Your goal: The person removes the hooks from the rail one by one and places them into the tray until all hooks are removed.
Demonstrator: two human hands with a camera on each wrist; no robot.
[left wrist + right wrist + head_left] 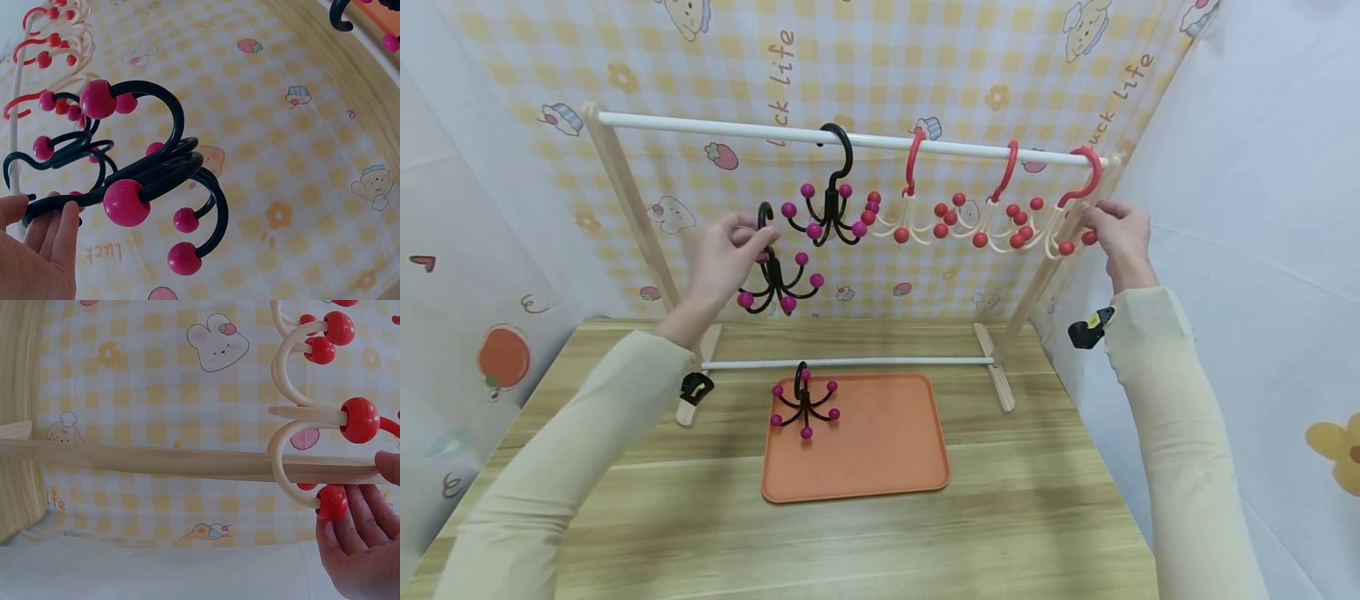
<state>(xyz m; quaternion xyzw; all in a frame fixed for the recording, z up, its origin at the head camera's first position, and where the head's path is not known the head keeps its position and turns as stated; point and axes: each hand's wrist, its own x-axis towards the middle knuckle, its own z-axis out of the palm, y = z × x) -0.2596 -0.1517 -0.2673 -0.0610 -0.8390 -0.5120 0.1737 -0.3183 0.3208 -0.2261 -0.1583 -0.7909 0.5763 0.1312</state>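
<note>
My left hand (730, 254) pinches a black claw-shaped hanger (775, 273) with pink balls by its hook, just below the white rail (700, 126). In the left wrist view its hook end lies near the rail (15, 125), prongs spread away from the hand. A matching black hanger (832, 204) hangs on the rail to its right. On the right end, my right hand (1124, 237) grips the rack's wooden post (187, 460), thumb and fingers on either side. The red-hooked hanger (1092, 179) with cream prongs and red balls hangs beside this hand.
Two more red-hooked hangers (912, 171) hang along the rail. Another black hanger (806, 402) lies on the left part of an orange tray (880, 475), on the wooden table (865, 550). A lower white bar (850, 362) joins the rack's feet, behind the tray.
</note>
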